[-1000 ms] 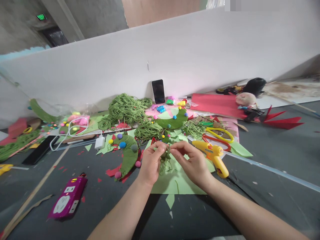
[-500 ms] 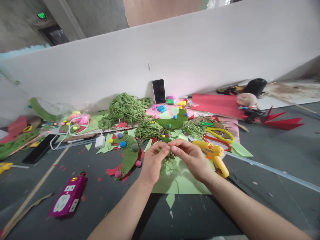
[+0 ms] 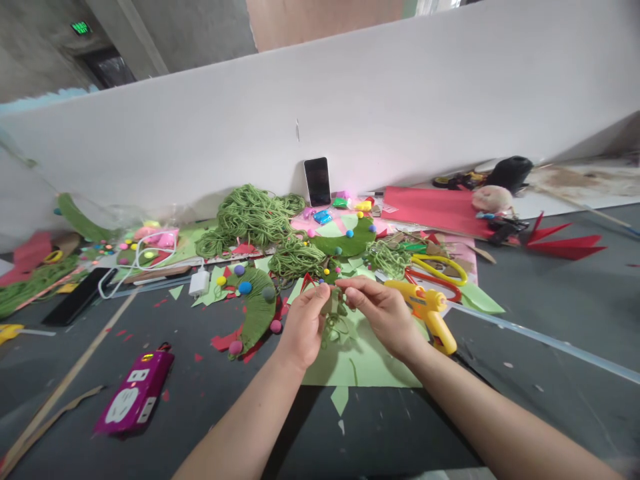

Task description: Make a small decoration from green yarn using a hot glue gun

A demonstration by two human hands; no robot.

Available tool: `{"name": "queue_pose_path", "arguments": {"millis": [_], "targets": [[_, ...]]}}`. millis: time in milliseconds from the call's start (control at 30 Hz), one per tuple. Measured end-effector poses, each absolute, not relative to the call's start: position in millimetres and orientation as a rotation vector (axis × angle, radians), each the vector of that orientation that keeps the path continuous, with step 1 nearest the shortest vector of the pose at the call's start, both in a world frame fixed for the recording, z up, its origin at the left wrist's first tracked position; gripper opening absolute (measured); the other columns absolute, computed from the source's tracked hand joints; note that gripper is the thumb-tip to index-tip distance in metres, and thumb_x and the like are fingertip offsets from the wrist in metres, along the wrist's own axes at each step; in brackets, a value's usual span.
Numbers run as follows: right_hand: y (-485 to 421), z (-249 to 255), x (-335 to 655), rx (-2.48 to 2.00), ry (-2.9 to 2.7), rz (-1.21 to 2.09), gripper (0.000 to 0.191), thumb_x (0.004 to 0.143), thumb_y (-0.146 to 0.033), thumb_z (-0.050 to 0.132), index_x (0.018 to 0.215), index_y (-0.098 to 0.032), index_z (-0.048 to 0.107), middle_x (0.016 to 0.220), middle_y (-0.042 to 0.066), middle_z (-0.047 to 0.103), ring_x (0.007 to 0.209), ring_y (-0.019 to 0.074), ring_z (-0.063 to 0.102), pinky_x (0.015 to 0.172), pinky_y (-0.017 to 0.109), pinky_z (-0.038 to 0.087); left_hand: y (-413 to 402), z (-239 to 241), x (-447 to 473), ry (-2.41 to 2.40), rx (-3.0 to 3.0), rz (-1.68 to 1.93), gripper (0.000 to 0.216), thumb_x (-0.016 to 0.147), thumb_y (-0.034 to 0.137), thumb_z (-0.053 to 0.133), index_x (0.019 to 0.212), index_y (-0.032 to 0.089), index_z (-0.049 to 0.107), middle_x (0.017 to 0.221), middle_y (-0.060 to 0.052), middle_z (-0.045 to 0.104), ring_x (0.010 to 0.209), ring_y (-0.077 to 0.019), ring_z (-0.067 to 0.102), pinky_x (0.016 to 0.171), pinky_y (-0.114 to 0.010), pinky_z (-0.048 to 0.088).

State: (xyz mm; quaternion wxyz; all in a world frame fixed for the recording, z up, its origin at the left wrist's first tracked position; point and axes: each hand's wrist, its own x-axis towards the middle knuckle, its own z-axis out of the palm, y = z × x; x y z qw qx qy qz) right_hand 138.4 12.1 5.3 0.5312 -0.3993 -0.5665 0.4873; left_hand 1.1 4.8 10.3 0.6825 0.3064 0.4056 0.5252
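Your left hand and right hand meet above the light green paper, fingertips of both pinched shut on a small tangle of green yarn held between them. The yellow glue gun lies just beside your right hand.

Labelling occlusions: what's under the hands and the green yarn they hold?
A light green paper sheet lies on the dark table below left hand, right hand and yarn. The sheet's middle is covered.

Both hands — left hand and right hand — pinch a tangle of green yarn above a green paper sheet (yellow glue gun just beside).
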Motion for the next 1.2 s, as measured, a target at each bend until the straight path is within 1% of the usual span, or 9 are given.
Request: {"name": "queue_pose_path", "arguments": {"millis": [100,167,400,533,700,867,967,1100,1200], "targets": [[13,5,138,-0.984,-1.376,1.123,0.026,0.085,-0.039,0.057,0.096,-0.021,0.073,0.075,0.003,0.066,0.064,0.0131,0.057,0.062,0.028,0.05,7,10,0,0.937,0.633,1.195,0.032,0.075,0.045,0.069,0.084,0.015,0.07,0.064,-0.003,0.067,0.06,-0.0151,0.061,0.061,-0.027,0.045],[13,5,138,-1.022,-1.379,1.088,0.027,0.085,-0.038,0.056,0.097,-0.021,0.072,0.077,0.003,0.067,0.065,0.0136,0.058,0.062,0.029,0.05,7,8,-1,0.984,0.63,1.21,0.034,0.075,0.047,0.067,0.086,0.015,0.071,0.065,-0.003,0.068,0.063,-0.0166,0.063,0.063,-0.028,0.046],[15,4,139,-1.133,-1.41,1.042,0.024,0.081,-0.036,0.062,0.097,-0.02,0.071,0.089,0.006,0.072,0.077,0.0177,0.064,0.068,0.032,0.052,8,-2,-5,1.182,0.921,1.244,0.036,0.078,0.05,0.062,0.088,0.018,0.074,0.081,-0.005,0.071,0.087,-0.021,0.062,0.073,-0.028,0.045],[15,5,140,-1.172,-1.456,1.064,0.026,0.078,-0.037,0.065,0.095,-0.018,0.071,0.084,0.006,0.071,0.071,0.0175,0.063,0.064,0.031,0.051,8,-1,-5,1.217,1.018,1.204,0.035,0.078,0.051,0.061,0.086,0.019,0.075,0.083,-0.005,0.071,0.093,-0.0226,0.061,0.078,-0.03,0.045],[14,7,141,-1.189,-1.477,1.016,0.018,0.078,-0.033,0.067,0.088,-0.019,0.07,0.083,0.005,0.071,0.07,0.0168,0.062,0.066,0.031,0.049,7,2,-4,1.158,1.02,1.189,0.036,0.079,0.05,0.061,0.086,0.018,0.074,0.084,-0.006,0.071,0.092,-0.0226,0.061,0.082,-0.032,0.045],[14,8,140,-1.191,-1.494,0.963,0.009,0.078,-0.027,0.066,0.082,-0.02,0.07,0.081,0.004,0.07,0.072,0.017,0.061,0.066,0.031,0.047,8,6,-3,1.005,0.643,1.043,0.038,0.074,0.052,0.066,0.084,0.016,0.072,0.07,-0.006,0.068,0.071,-0.0197,0.064,0.065,-0.029,0.049],[14,8,140,-1.177,-1.525,0.97,0.008,0.079,-0.026,0.065,0.08,-0.02,0.07,0.081,0.004,0.069,0.075,0.0174,0.06,0.066,0.031,0.046,10,7,-2,1.002,0.557,1.006,0.039,0.072,0.053,0.067,0.079,0.015,0.071,0.068,-0.006,0.067,0.066,-0.0186,0.063,0.059,-0.027,0.048],[17,5,142,-1.166,-1.458,1.056,0.012,0.076,-0.03,0.067,0.077,-0.018,0.065,0.084,0.005,0.067,0.08,0.0182,0.061,0.07,0.032,0.047,9,8,-4,0.984,0.756,1.07,0.039,0.075,0.052,0.065,0.086,0.015,0.072,0.074,-0.008,0.067,0.074,-0.0193,0.063,0.065,-0.028,0.047],[20,4,144,-1.14,-1.34,1.194,0.02,0.073,-0.035,0.07,0.08,-0.017,0.064,0.078,0.003,0.065,0.072,0.0158,0.06,0.067,0.03,0.048,8,8,-5,1.023,0.964,1.116,0.032,0.068,0.039,0.076,0.091,0.017,0.072,0.079,-0.005,0.068,0.077,-0.0165,0.06,0.069,-0.026,0.044]]}}
